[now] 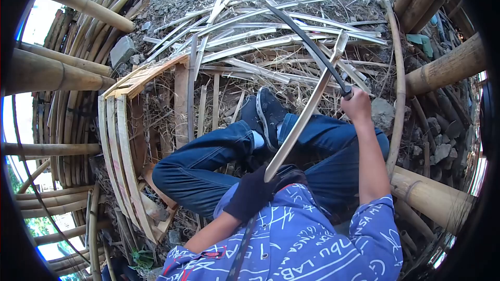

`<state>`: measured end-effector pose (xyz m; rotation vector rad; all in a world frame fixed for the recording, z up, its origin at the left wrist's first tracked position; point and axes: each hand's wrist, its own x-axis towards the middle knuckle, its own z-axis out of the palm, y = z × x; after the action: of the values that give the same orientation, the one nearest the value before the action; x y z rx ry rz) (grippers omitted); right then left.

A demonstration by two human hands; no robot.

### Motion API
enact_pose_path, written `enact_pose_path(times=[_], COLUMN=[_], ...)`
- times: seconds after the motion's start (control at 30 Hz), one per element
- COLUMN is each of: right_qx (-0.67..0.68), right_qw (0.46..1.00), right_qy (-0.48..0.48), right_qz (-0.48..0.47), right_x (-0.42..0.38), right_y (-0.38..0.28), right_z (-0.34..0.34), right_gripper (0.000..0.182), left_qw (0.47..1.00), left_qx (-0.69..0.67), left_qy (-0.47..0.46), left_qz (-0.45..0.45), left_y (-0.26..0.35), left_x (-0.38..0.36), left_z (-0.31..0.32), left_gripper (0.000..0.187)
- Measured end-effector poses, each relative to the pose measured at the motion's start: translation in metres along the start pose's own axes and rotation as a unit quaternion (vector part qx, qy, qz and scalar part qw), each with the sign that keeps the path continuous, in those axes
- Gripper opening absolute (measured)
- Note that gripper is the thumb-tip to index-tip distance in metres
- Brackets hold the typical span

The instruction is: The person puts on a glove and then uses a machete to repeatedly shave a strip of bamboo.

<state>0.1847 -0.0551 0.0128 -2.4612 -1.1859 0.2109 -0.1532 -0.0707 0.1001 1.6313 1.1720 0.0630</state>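
Bamboo strip (307,112) slants over crossed blue jeans (203,153), its near end held in the fingers of the gloved left hand (252,195); the fingers of the right hand (357,105) wrap a long knife (312,48). From my remote post, I judge a slackened grip could send it skidding legward.
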Motion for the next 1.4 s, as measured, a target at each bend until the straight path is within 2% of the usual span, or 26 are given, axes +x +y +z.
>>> enact_pose_path(times=[0.07, 0.13, 0.2, 0.27, 0.37, 0.43, 0.47, 0.5, 0.57, 0.7, 0.77, 0.8, 0.83, 0.87, 0.9, 1.07, 1.13, 1.17, 1.2, 1.23, 1.3, 1.37, 1.4], right_qx=[0.007, 0.05, 0.141, 0.203, 0.139, 0.105, 0.107, 0.115, 0.117, 0.108, 0.119, 0.099, 0.079, 0.074, 0.068, -0.009, -0.055, -0.055, -0.042, -0.028, -0.028, -0.003, 0.003], right_qw=[1.0, 0.998, 0.989, 0.971, 0.965, 0.967, 0.969, 0.964, 0.958, 0.953, 0.947, 0.962, 0.974, 0.984, 0.992, 0.995, 0.994, 0.994, 0.997, 0.999, 0.999, 0.999, 0.999], right_qy=[0.015, -0.025, -0.043, -0.097, -0.166, -0.157, -0.151, -0.151, -0.137, -0.099, -0.08, -0.034, 0.011, 0.006, 0.002, 0.039, 0.034, 0.034, 0.029, 0.023, 0.021, 0.003, 0.006], right_qz=[-0.006, -0.003, -0.033, -0.087, -0.149, -0.17, -0.162, -0.186, -0.222, -0.266, -0.288, -0.251, -0.212, -0.159, -0.105, -0.094, -0.089, -0.085, -0.053, -0.023, -0.016, 0.046, 0.033], right_x=[-0.002, -0.02, -0.048, -0.082, -0.127, -0.132, -0.129, -0.122, -0.11, -0.086, -0.073, -0.064, -0.057, -0.046, -0.033, -0.002, 0.004, 0.01, 0.016, 0.022, 0.029, 0.034, 0.03], right_y=[0.0, -0.019, -0.038, -0.053, -0.083, -0.086, -0.086, -0.086, -0.085, -0.082, -0.075, -0.071, -0.066, -0.064, -0.061, -0.038, -0.034, -0.03, -0.023, -0.017, -0.01, -0.006, -0.004], right_z=[-0.007, -0.016, -0.012, 0.002, 0.013, 0.029, 0.027, 0.024, 0.019, 0.004, 0.003, 0.004, 0.005, -0.001, -0.007, -0.009, -0.011, -0.01, -0.007, -0.005, -0.003, -0.005, -0.005], right_gripper=[0.015, 0.016, 0.014, 0.013, 0.015, 0.017, 0.017, 0.017, 0.018, 0.019, 0.019, 0.018, 0.016, 0.014, 0.012, 0.012, 0.014, 0.014, 0.015, 0.016, 0.015, 0.015, 0.016], left_qw=[1.0, 1.0, 0.991, 0.994, 0.998, 0.998, 0.991, 0.99, 0.981, 0.987, 0.994, 0.994, 0.997, 0.997, 0.997, 0.996, 0.999, 0.999, 0.996, 0.996, 0.997, 0.995, 0.992], left_qx=[-0.008, -0.015, -0.114, -0.088, -0.049, -0.06, 0.079, 0.084, 0.035, -0.036, -0.038, -0.037, -0.049, -0.061, -0.061, -0.042, -0.006, 0.029, 0.036, 0.038, 0.064, 0.087, 0.11], left_qy=[0.006, 0.009, 0.025, 0.03, 0.02, 0.023, 0.048, 0.039, 0.075, 0.087, 0.066, 0.069, 0.047, 0.025, 0.028, 0.036, 0.028, 0.025, 0.025, 0.026, 0.03, 0.04, 0.045], left_qz=[-0.007, -0.014, -0.066, -0.057, -0.039, -0.03, 0.1, 0.104, 0.175, 0.133, 0.076, 0.076, 0.023, -0.03, -0.033, -0.063, -0.041, -0.025, -0.073, -0.075, -0.037, -0.037, -0.037], left_y=[0.004, 0.006, 0.003, 0.01, 0.006, -0.007, -0.016, -0.015, -0.011, 0.003, 0.002, 0.003, 0.005, 0.006, 0.006, 0.023, 0.004, -0.002, -0.003, -0.006, -0.015, -0.036, -0.044], left_x=[0.004, 0.01, 0.018, 0.028, 0.04, 0.042, 0.045, 0.046, 0.045, 0.041, 0.033, 0.028, 0.02, 0.013, 0.008, -0.003, -0.012, -0.016, -0.018, -0.021, -0.03, -0.032, -0.031], left_z=[-0.001, -0.001, -0.002, -0.01, -0.015, -0.011, -0.01, -0.009, -0.005, -0.007, -0.008, -0.009, -0.008, -0.007, -0.005, -0.009, -0.008, -0.009, -0.009, -0.01, -0.013, -0.012, -0.012], left_gripper=[0.031, 0.03, 0.027, 0.026, 0.028, 0.027, 0.024, 0.024, 0.024, 0.022, 0.024, 0.024, 0.025, 0.026, 0.026, 0.027, 0.028, 0.03, 0.029, 0.029, 0.032, 0.033, 0.035])
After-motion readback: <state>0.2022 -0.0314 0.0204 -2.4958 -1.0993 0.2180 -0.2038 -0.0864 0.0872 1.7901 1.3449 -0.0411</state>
